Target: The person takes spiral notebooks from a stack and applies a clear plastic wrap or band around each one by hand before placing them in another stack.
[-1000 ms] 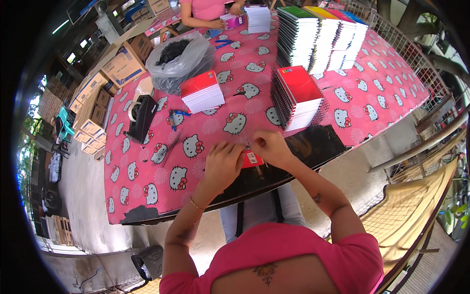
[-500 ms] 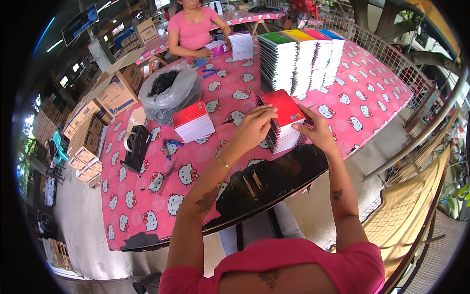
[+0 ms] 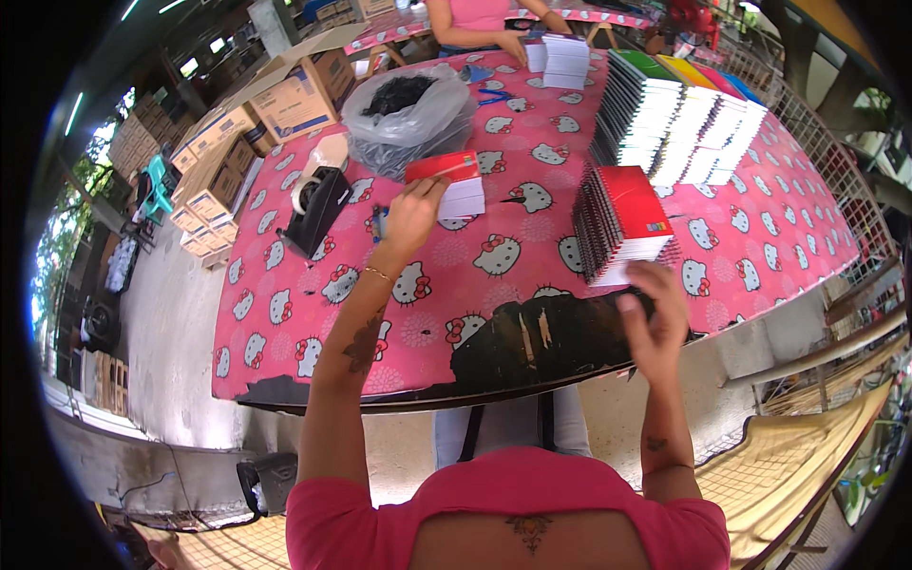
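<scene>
A small stack of red-covered paper pads (image 3: 462, 195), white at the edges and without visible spirals, lies left of centre on the table. My left hand (image 3: 416, 214) pinches the near left edge of the top pad, its fingertips on the red cover. Right of centre stands a stack of red spiral notebooks (image 3: 638, 204), black coils facing left. My right hand (image 3: 657, 318) hovers by the near lower end of that stack, fingers apart and holding nothing. Whether its fingertips touch the stack I cannot tell.
Tall stacks of spiral notebooks (image 3: 679, 119) rise at the back right. A plastic bag with black contents (image 3: 408, 123), a black tape dispenser (image 3: 318, 214) and blue-handled cutters (image 3: 494, 96) sit on the pink tablecloth (image 3: 499, 256). Cardboard boxes (image 3: 299, 100) stand left; a co-worker's hand (image 3: 513, 45) handles paper opposite.
My left hand has left the spiral notebook stack and moved left to the pads. My right hand has come off the stack toward me. The view has shifted.
</scene>
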`<state>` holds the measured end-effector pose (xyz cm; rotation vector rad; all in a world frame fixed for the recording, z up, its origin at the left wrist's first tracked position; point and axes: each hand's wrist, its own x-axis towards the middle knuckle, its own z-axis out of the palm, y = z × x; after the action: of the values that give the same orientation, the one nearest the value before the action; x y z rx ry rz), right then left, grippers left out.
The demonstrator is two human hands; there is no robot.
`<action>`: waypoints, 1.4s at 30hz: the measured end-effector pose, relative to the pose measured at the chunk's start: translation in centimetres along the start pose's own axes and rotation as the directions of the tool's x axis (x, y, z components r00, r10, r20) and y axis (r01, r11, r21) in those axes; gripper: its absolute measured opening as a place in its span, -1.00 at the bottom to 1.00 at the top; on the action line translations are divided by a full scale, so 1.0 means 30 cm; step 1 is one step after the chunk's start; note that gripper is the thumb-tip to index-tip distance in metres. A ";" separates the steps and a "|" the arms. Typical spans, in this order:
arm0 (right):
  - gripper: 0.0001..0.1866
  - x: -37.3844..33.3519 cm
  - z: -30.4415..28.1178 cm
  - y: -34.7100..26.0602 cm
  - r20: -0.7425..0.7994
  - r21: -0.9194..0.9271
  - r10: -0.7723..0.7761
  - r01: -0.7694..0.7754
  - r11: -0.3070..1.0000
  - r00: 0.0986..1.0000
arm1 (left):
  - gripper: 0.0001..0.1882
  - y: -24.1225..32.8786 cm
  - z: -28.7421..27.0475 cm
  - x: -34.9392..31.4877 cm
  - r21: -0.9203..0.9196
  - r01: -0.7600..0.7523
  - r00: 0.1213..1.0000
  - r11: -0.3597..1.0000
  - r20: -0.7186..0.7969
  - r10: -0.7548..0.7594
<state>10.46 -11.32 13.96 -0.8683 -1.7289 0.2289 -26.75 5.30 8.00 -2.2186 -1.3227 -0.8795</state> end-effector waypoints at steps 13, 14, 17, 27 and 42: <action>-0.47 -0.131 0.424 0.223 0.252 0.325 0.290 -0.363 0.873 0.923 | -0.62 0.461 -0.153 -0.240 -0.286 0.015 0.996 0.958 0.085 0.010; -0.50 -0.162 0.442 0.249 0.334 0.374 0.329 -0.445 0.814 0.883 | -0.62 0.472 -0.159 -0.260 -0.323 0.046 0.998 0.945 0.064 -0.027; -0.61 -0.183 0.453 0.240 0.436 0.436 0.392 -0.571 0.695 0.810 | -0.70 0.280 -0.176 -0.354 -0.086 0.226 0.973 0.970 -0.020 -0.228; -0.76 -0.147 0.474 0.184 0.486 0.420 0.415 -0.622 0.661 0.769 | -0.82 0.108 -0.221 -0.451 -0.011 0.453 0.886 0.891 -0.104 -0.452; -0.73 -0.151 0.483 0.221 0.605 0.399 0.391 -0.689 0.605 0.693 | -0.83 0.382 -0.284 -0.405 -0.409 0.545 0.834 0.731 0.179 -0.522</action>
<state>0.78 -5.63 1.79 -0.8798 -1.5722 1.4642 -23.50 -12.98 5.33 -2.2037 -2.0161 -1.4703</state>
